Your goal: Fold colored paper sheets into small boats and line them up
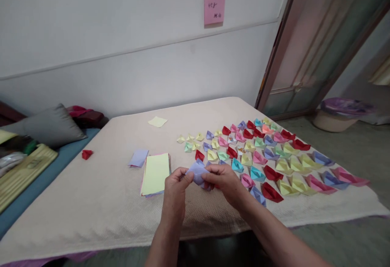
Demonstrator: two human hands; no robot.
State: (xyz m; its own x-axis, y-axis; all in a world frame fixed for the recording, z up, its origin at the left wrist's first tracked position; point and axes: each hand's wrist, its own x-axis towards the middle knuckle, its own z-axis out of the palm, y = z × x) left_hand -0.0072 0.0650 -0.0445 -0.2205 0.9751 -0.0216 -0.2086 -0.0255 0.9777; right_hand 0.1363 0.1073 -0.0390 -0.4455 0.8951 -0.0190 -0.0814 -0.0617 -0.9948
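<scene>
Between my two hands is a piece of folded purple paper [196, 172], raised a little above the covered table. My left hand [178, 183] pinches its left side with thumb and fingers. On the right side, my right hand [224, 179] grips it the same way, the fingertips partly hidden behind the paper. A stack of yellow paper [156, 174] with other colours under it lies just left of my left hand. Beyond the stack's left edge sits a folded purple sheet [138, 158]. Many small folded paper boats [246, 159] in several colours stand in rows right of my hands.
A pale yellow sheet [157, 121] lies toward the back of the cream table cover [100, 202]. One small red folded paper [87, 154] sits at the far left. A pink note [214, 9] is taped to the wall. A lined bin [338, 114] stands on the floor at right.
</scene>
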